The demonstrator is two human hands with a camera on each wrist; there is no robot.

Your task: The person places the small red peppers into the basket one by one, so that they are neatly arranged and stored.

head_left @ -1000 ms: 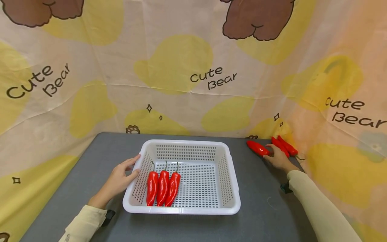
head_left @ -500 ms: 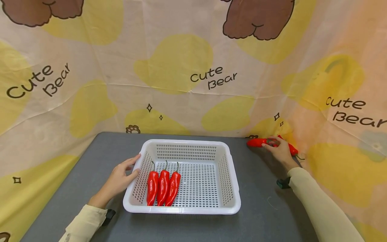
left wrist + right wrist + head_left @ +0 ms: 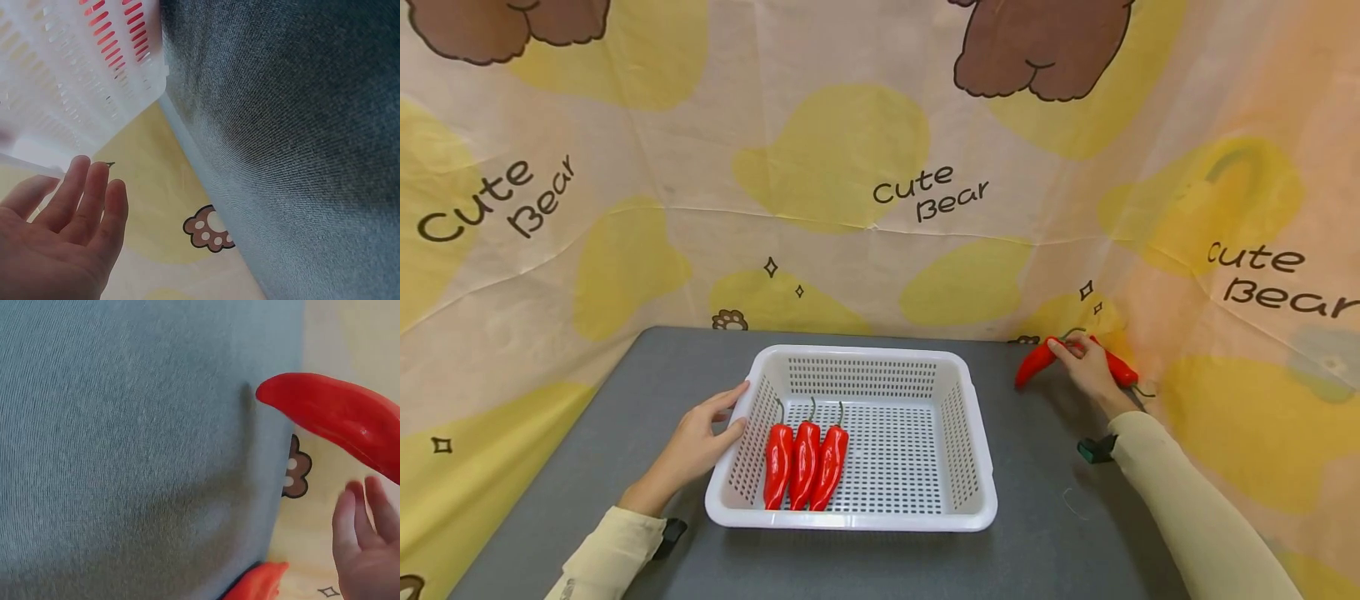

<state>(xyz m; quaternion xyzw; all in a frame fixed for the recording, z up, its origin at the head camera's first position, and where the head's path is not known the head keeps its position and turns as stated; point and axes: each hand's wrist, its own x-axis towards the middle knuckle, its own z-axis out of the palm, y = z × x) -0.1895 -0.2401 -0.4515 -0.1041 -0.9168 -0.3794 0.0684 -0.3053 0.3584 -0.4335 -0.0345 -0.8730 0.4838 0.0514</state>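
My right hand [image 3: 1090,373] pinches a red chili pepper [image 3: 1036,363] near its stem end, at the table's back right corner. The pepper's tip slants down to the left. In the right wrist view this pepper [image 3: 331,412] appears large, with its shadow on the cloth. Another red pepper [image 3: 1122,372] lies just behind the hand, partly hidden by it. My left hand [image 3: 694,443] rests its fingertips and thumb against the left rim of a white plastic basket [image 3: 850,522]. Inside, three red peppers [image 3: 806,467] lie side by side at the left, stems pointing away.
The basket stands mid-table on a dark grey cloth surface [image 3: 1037,500]. A printed curtain [image 3: 850,267] rises along the table's back edge and on both sides, close behind the loose peppers.
My right hand has taken hold of the pepper by its stem end and turned it so its tip swings down and toward me. The left hand and basket stay put.
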